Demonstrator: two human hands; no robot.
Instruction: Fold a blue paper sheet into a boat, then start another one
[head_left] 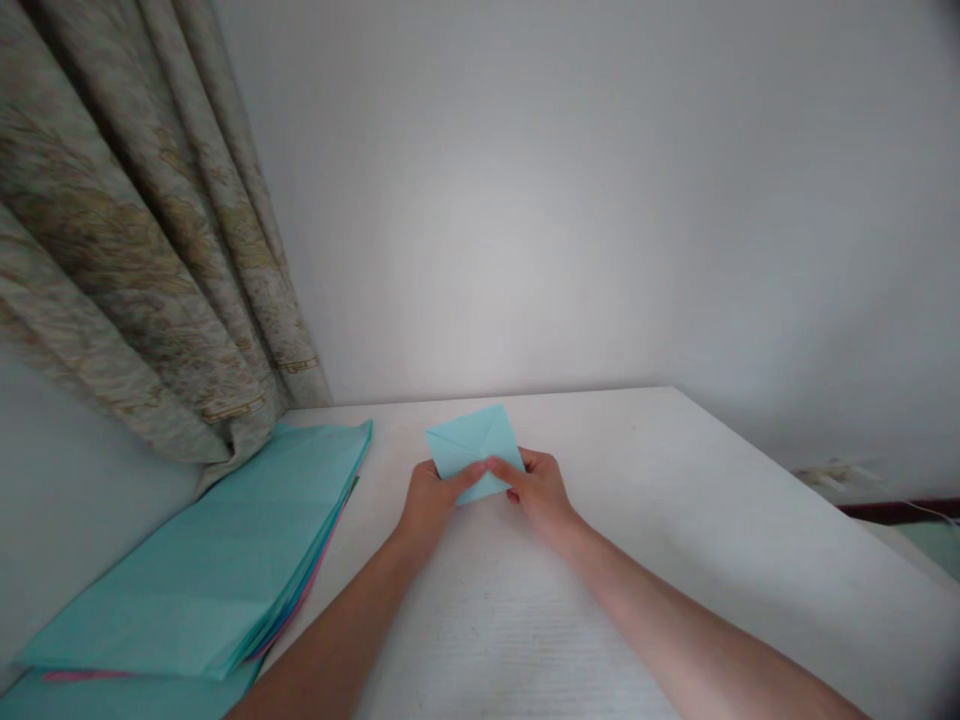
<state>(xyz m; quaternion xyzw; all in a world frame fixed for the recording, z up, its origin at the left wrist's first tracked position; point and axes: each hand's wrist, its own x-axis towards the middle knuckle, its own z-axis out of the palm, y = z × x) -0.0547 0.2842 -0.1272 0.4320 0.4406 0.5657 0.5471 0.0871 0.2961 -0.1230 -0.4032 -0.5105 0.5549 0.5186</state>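
Observation:
A small light-blue square of folded paper is held up over the white table, its crease lines meeting near the middle. My left hand grips its left lower side, thumb flat on the front and fingers behind. On the right, my right hand pinches the paper the same way. Both thumb tips come close together at the centre of the square. The fingers behind the paper are mostly hidden.
A stack of large light-blue sheets, with pink and darker blue edges showing, lies at the table's left. A patterned curtain hangs above it. The white table meets a plain wall at the back. A white cable shows at far right.

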